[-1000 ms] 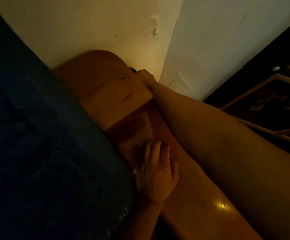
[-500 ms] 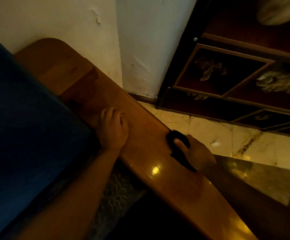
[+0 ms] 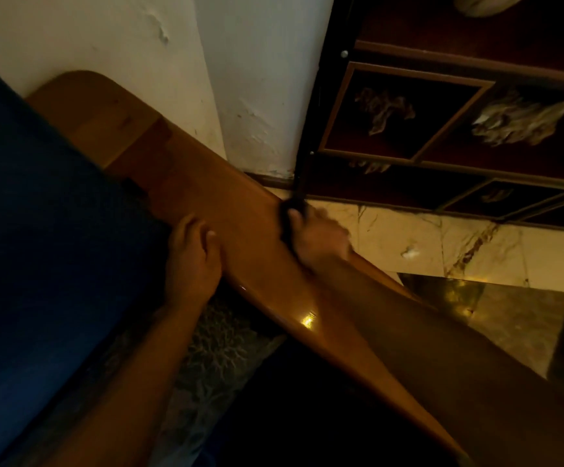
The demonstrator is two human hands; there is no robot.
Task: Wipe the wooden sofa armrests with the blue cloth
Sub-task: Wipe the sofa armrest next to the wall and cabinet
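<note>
The left hand (image 3: pixel 194 261) is lying flat, fingers spread, on the near edge of the wooden armrest (image 3: pixel 206 193). Just beyond it, the right hand (image 3: pixel 317 235) is gripping the dark, bunched cloth (image 3: pixel 289 219) against the armrest's far edge. Past that hand, the cabinet (image 3: pixel 442 129) is standing.

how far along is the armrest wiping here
Mid-job. In hand: the right hand grips the dark cloth against the outer edge of the wooden armrest, while the left hand rests on its inner edge beside the blue cushion. The top looks glossy near the light reflection, but which parts are wiped can't be told. No other armrest is in view, so any others remain.
</note>
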